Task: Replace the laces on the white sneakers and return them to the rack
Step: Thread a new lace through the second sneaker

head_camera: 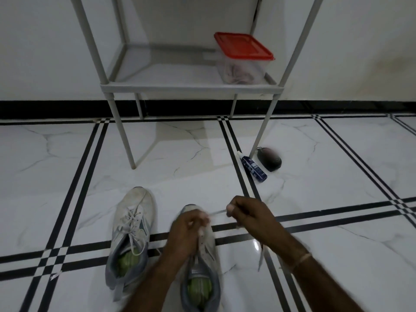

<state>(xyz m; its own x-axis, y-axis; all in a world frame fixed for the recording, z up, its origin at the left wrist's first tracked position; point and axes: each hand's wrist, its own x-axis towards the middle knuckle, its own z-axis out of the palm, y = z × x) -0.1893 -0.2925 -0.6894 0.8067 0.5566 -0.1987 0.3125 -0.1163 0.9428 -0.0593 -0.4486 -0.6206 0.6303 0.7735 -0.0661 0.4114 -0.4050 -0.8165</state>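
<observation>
Two white sneakers with grey heels and green insoles stand side by side on the tiled floor. The left sneaker (132,230) is laced, its lace loose over the toe. My left hand (188,230) grips the front of the right sneaker (206,255) over its eyelets. My right hand (246,213) pinches a white lace (217,213) and holds it taut to the right of the shoe. The lace's other end (261,257) trails on the floor under my right forearm. The grey metal rack (189,87) stands against the wall ahead.
A clear box with a red lid (242,59) sits at the right of the rack's low shelf. On the floor by the rack's front right leg lie a dark blue tube (254,166) and a dark rounded brush or pouch (270,159).
</observation>
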